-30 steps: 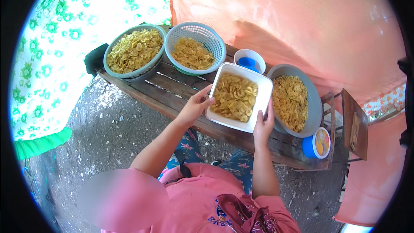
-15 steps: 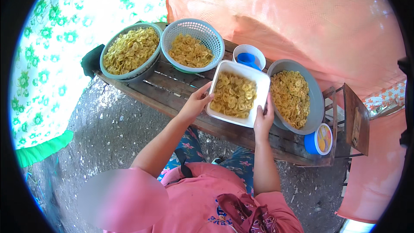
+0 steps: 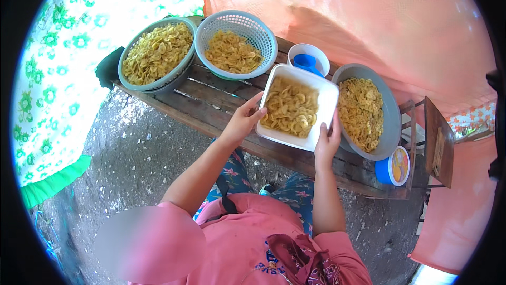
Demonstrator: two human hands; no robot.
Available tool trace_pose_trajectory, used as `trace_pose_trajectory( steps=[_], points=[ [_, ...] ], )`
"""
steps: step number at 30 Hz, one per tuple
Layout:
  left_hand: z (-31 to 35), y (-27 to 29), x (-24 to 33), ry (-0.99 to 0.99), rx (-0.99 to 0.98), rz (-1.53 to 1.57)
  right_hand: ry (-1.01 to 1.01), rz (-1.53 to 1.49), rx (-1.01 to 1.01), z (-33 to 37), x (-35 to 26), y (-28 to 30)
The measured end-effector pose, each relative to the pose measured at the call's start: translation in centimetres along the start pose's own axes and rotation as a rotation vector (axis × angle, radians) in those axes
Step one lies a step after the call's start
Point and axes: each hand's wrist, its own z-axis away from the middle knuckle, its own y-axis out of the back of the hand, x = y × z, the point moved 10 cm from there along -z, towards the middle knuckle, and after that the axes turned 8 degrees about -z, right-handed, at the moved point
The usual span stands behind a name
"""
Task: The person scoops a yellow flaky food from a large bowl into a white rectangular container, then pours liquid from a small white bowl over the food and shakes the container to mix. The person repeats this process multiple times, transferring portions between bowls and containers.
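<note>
A white square-sided plastic tub [image 3: 328,101] hangs over the bench, held level with a slight tilt between my two hands. Thin yellow slices that look like banana chips [image 3: 291,110] lie inside, heaped toward its left; the far ones are blurred by motion. My left hand [image 3: 246,119] grips the left wall, thumb over the rim. On the near right corner, my right hand [image 3: 328,140] is closed, its thumb up along the wall. Just right of the tub, a grey oval basin [image 3: 391,121] holds more slices.
On the slatted wooden bench [image 3: 211,107], a heaped basin [image 3: 126,76] stands far left beside a pale blue colander [image 3: 269,40] of slices. Behind the tub is a white bucket [image 3: 322,55] with a blue scoop [image 3: 304,62]. A blue lidded tub [image 3: 383,173] sits at the right end.
The white tub and both hands have shifted a little right and up in view. Slices inside the tub have moved about. My grip is the same.
</note>
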Motion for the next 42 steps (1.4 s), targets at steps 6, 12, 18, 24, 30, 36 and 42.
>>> trace_pose_trajectory(
  steps=[6, 12, 18, 24, 30, 36, 42],
  points=[
    [-0.6, -0.6, 1.0, -0.005, -0.027, 0.0, -0.336, 0.157, -0.083, 0.2, 2.7, -0.4],
    [-0.6, -0.3, 0.9, 0.023, -0.019, -0.056, -0.396, 0.106, -0.091, 1.1, 3.6, -0.4],
    [-0.5, 0.4, 0.5, 0.002, 0.009, -0.071, -0.109, 0.202, -0.091, 0.3, 0.8, -0.9],
    [-0.7, 0.4, 0.8, -0.033, 0.0, -0.035, -0.112, 0.085, 0.003, 0.2, 0.8, 0.0],
    [-0.9, 0.4, 0.3, 0.022, 0.009, -0.077, -0.121, 0.03, 0.044, -0.4, 1.1, 0.5],
    [-0.7, 0.2, 0.1, -0.018, 0.0, 0.065, -0.351, 0.152, -0.066, 0.2, 2.9, -0.2],
    [-0.1, 0.3, -0.6, 0.042, 0.014, 0.023, -0.316, 0.199, -0.102, 0.6, 3.5, -0.5]
  ],
)
